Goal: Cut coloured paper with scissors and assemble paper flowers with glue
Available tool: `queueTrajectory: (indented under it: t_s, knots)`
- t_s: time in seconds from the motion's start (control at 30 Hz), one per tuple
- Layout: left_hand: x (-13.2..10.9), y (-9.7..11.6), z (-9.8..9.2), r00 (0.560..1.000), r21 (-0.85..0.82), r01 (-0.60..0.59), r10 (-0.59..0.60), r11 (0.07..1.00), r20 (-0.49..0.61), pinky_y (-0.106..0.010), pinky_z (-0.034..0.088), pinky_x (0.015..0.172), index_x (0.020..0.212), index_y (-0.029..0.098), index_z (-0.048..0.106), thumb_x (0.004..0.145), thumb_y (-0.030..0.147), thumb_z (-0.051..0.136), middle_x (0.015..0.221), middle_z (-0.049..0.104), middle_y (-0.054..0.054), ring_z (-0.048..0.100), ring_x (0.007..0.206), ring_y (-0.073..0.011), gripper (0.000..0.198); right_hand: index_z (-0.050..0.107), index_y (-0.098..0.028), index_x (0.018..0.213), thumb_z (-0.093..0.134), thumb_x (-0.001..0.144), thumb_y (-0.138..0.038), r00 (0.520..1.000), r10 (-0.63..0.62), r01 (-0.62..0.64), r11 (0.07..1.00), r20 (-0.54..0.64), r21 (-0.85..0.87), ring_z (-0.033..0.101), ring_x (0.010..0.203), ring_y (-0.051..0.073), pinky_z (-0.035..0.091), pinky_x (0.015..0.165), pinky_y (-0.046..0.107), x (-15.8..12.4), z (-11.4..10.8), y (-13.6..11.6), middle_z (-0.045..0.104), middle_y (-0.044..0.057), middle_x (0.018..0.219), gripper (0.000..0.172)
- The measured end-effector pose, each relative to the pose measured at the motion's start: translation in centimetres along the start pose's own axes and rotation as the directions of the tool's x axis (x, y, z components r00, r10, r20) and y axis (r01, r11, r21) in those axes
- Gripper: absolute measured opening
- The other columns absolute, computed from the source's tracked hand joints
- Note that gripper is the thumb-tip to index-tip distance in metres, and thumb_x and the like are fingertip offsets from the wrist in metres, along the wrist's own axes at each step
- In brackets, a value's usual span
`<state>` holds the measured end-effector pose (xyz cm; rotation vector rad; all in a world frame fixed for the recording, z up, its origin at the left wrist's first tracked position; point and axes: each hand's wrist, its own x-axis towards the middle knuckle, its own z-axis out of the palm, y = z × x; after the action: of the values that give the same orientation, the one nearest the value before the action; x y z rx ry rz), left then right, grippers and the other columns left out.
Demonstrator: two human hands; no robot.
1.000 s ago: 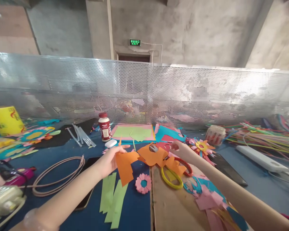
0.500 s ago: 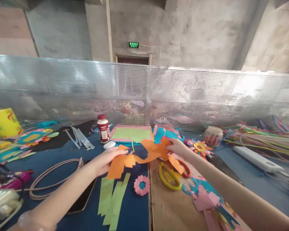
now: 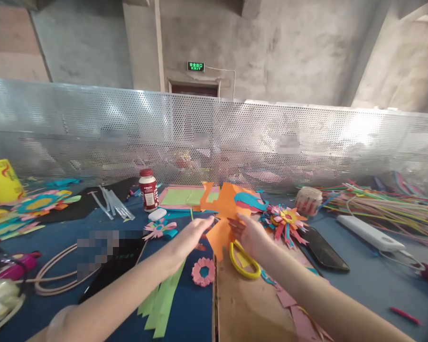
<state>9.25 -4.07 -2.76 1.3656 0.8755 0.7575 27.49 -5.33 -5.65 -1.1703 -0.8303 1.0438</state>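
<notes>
My right hand (image 3: 247,232) pinches a ragged piece of orange paper (image 3: 225,209) and holds it upright above the table. My left hand (image 3: 192,235) reaches toward the paper's lower left edge with its fingers stretched out, touching or nearly touching it. Scissors with yellow and red handles (image 3: 243,262) lie on a brown board (image 3: 246,308) just under my right hand. A pink paper rosette (image 3: 203,271) lies on the blue table (image 3: 57,237) below my left hand, beside several green paper strips (image 3: 164,299).
A small brown bottle (image 3: 147,190) and green sheets (image 3: 185,196) sit behind. Paper flowers (image 3: 285,219), a dark phone (image 3: 322,249), a white power strip (image 3: 368,232) and coloured sticks (image 3: 388,204) lie right. A cord loop (image 3: 53,275) lies left. A perforated metal screen (image 3: 214,133) closes the back.
The orange paper has gathered into my right hand and risen upright. My left hand let go of its end and moved right toward the paper. The view shifted slightly.
</notes>
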Motion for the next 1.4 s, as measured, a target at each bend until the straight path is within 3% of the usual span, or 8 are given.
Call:
queueTrajectory:
  t_s: [0.17, 0.3, 0.47, 0.6, 0.8, 1.03, 1.17, 1.4]
  knots:
    - [2.0, -1.5, 0.7, 0.991, -0.204, 0.130, -0.127, 0.970, 0.030, -0.031, 0.050, 0.064, 0.101, 0.014, 0.062, 0.071, 0.044, 0.065, 0.091, 0.071, -0.009, 0.067, 0.074, -0.0224, 0.041, 0.053, -0.020, 0.079, 0.043, 0.080, -0.035, 0.988, -0.011, 0.034, 0.988, 0.153, -0.149, 0.069, 0.080, 0.020, 0.055, 0.072, 0.033, -2.9, 2.8, 1.4, 0.069, 0.012, 0.087, 0.018]
    - [4.2, -1.9, -1.1, 0.994, -0.158, 0.055, -0.069, 0.986, -0.087, -0.028, 0.047, 0.055, 0.089, 0.013, 0.064, 0.065, 0.034, 0.072, 0.076, 0.071, -0.006, 0.065, 0.060, -0.0187, 0.033, 0.059, -0.018, 0.076, 0.033, 0.088, -0.047, 0.958, -0.059, 0.181, 0.886, 0.282, -0.427, 0.067, 0.070, 0.019, 0.053, 0.065, 0.034, -3.3, 1.1, -0.4, 0.068, 0.009, 0.075, 0.041]
    - [4.6, -1.3, -3.3, 0.996, -0.059, -0.041, 0.036, 0.997, -0.081, -0.026, 0.047, 0.062, 0.087, 0.011, 0.066, 0.064, 0.030, 0.075, 0.083, 0.072, -0.007, 0.066, 0.070, -0.0187, 0.031, 0.056, -0.020, 0.056, 0.059, 0.075, -0.054, 0.915, -0.199, 0.404, 0.479, 0.352, -0.779, 0.060, 0.084, 0.026, 0.044, 0.077, 0.042, -2.8, -3.7, -0.8, 0.064, 0.008, 0.072, 0.039]
    - [4.6, -0.7, -4.1, 0.999, -0.035, -0.050, 0.050, 0.998, -0.001, -0.027, 0.048, 0.063, 0.089, 0.011, 0.067, 0.065, 0.031, 0.076, 0.090, 0.072, -0.010, 0.066, 0.073, -0.0196, 0.032, 0.063, -0.017, 0.064, 0.065, 0.074, -0.046, 0.907, -0.180, 0.406, 0.137, 0.380, -0.903, 0.054, 0.095, 0.035, 0.038, 0.084, 0.050, -3.1, -5.1, 0.7, 0.064, 0.017, 0.082, 0.030]
    - [4.9, -1.3, -4.3, 1.000, -0.052, -0.003, 0.004, 0.999, 0.017, -0.026, 0.051, 0.065, 0.098, 0.013, 0.063, 0.068, 0.033, 0.073, 0.098, 0.071, -0.011, 0.067, 0.078, -0.0195, 0.037, 0.067, -0.008, 0.082, 0.058, 0.079, -0.038, 0.945, -0.064, 0.312, -0.116, 0.321, -0.943, 0.059, 0.087, 0.033, 0.042, 0.071, 0.037, -1.4, -5.2, 1.0, 0.063, 0.024, 0.093, 0.032]
    - [4.5, -0.6, -4.2, 0.998, -0.006, -0.013, 0.013, 1.000, 0.066, -0.030, 0.053, 0.069, 0.099, 0.014, 0.064, 0.068, 0.037, 0.071, 0.102, 0.070, -0.011, 0.067, 0.087, -0.0233, 0.039, 0.058, -0.016, 0.055, 0.048, 0.079, -0.049, 0.956, 0.085, 0.285, -0.044, 0.280, -0.958, 0.054, 0.053, 0.016, 0.029, 0.046, 0.026, 0.2, -4.7, -2.2, 0.058, 0.007, 0.056, 0.042]
    - [4.6, 0.0, -4.7, 0.995, 0.083, -0.092, 0.088, 0.992, 0.053, -0.028, 0.052, 0.068, 0.096, 0.014, 0.065, 0.069, 0.037, 0.071, 0.100, 0.071, -0.010, 0.067, 0.087, -0.0223, 0.036, 0.057, -0.016, 0.060, 0.058, 0.069, -0.046, 0.960, 0.158, 0.226, 0.050, 0.231, -0.973, 0.049, 0.044, 0.014, 0.028, 0.042, 0.025, 0.6, -4.3, -3.5, 0.055, 0.003, 0.052, 0.031]
    - [4.6, 1.9, -6.2, 0.968, 0.240, -0.248, 0.248, 0.939, 0.031, -0.028, 0.051, 0.075, 0.097, 0.017, 0.066, 0.072, 0.036, 0.067, 0.106, 0.069, -0.007, 0.065, 0.097, -0.0225, 0.032, 0.057, -0.015, 0.084, 0.067, 0.053, -0.030, 0.995, -0.061, 0.094, 0.272, 0.081, -0.958, 0.057, 0.070, 0.025, 0.036, 0.054, 0.030, 0.4, -5.3, -3.1, 0.062, 0.010, 0.077, 0.035]
